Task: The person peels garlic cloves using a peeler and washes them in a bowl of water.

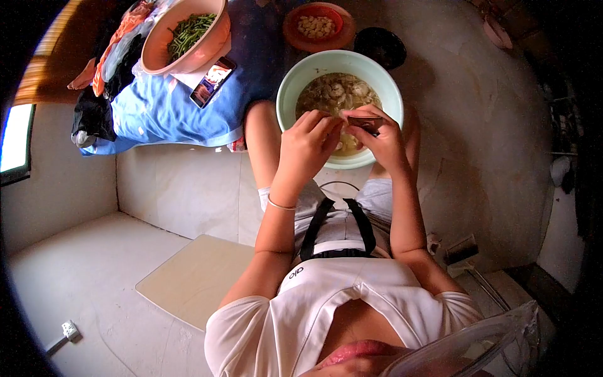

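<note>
Pale concrete floor (477, 125) carries my green bowl (289, 81) between my knees, open room along its right rim. Over its near rim my right hand (383, 141) pinches a small dark blade (365, 121) lying crosswise; my left hand (308, 147) pinches something hidden, touching.

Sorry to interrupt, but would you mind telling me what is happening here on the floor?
A person sits on the floor with both hands over a pale green round bowl of whitish pieces in liquid. The left hand and right hand together pinch a small dark brown item; what it is cannot be told. Beyond lie a pink bowl of green beans and an orange dish of pale pieces.
</note>
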A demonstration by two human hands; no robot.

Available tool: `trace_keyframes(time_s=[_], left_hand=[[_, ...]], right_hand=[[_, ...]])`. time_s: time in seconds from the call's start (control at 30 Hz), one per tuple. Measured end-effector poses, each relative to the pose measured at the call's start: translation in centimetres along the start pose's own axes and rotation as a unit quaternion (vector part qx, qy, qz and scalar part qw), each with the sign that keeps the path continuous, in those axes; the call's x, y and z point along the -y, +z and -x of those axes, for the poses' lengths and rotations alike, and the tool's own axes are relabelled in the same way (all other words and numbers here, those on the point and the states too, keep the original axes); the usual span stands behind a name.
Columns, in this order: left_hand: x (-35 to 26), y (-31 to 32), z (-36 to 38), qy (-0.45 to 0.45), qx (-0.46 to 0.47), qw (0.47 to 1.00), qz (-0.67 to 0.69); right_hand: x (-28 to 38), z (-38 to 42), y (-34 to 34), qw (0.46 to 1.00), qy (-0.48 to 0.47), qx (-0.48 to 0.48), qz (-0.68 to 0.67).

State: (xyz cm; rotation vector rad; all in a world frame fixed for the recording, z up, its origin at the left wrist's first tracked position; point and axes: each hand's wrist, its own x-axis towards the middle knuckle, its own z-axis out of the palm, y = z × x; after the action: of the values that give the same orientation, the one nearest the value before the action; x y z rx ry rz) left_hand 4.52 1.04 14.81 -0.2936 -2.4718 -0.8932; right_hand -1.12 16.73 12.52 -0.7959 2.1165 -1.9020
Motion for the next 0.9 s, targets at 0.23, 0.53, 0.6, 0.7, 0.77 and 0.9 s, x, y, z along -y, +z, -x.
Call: trace_keyframes(time_s=[0.23,0.53,0.6,0.7,0.77,0.9], left_hand=[[-0.2,0.1,-0.1,-0.014,-0.006,0.999,-0.046],[0.7,0.8,0.3,-0.016,0.000,0.997,-0.069],[0.7,0.6,0.2,-0.021,0.005,0.997,-0.077],[0.8,0.4,0.1,-0.031,-0.004,0.996,-0.083],[0.7,0.3,0.0,-0.035,-0.019,0.996,-0.080],[-0.2,0.1,-0.5,-0.085,-0.069,0.994,0.030]], right_hand=[[-0.4,0.1,0.1,0.998,0.035,-0.046,-0.040],[-0.2,0.4,0.3,0.958,0.098,-0.091,-0.252],[-0.1,0.4,0.2,0.939,0.092,-0.081,-0.321],[0.5,0.3,0.1,0.937,0.090,-0.060,-0.333],[0.6,0.3,0.3,0.937,0.092,-0.061,-0.332],[0.4,0.4,0.4,0.941,0.138,-0.059,-0.304]])
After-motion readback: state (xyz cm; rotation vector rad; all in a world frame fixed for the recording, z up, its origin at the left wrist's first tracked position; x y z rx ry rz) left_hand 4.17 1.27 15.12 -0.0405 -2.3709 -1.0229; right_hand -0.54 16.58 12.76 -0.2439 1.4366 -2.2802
